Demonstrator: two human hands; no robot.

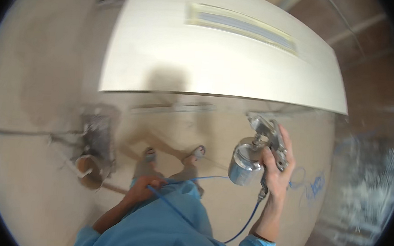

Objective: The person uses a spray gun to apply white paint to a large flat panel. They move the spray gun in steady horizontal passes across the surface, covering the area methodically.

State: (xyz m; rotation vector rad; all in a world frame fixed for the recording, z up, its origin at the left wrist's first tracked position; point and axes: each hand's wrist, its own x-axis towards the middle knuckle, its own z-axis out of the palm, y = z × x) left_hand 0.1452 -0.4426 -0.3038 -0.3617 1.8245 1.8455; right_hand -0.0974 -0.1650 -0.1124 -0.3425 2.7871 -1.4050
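Observation:
My right hand (277, 171) is wrapped round the handle of a metal spray gun (270, 133), held out to the right below the panel's near edge. A silvery cup (245, 163) hangs under the gun's body. From the handle's lower end a thin blue air hose (248, 224) runs down toward my body. At my waist, my left hand (144, 188) is closed on a stretch of that blue hose. Ahead lies a large off-white door panel (224, 74), with a long narrow inset (246, 27) edged by pale yellow strips.
An orange-brown bucket (90, 172) stands on the floor at the left, beside a dark paint-spattered board (100, 134). A dark cable (25, 132) reaches it from the left edge. A stained dark sheet (359, 182) lies at the right. My feet (194, 155) are on the beige floor.

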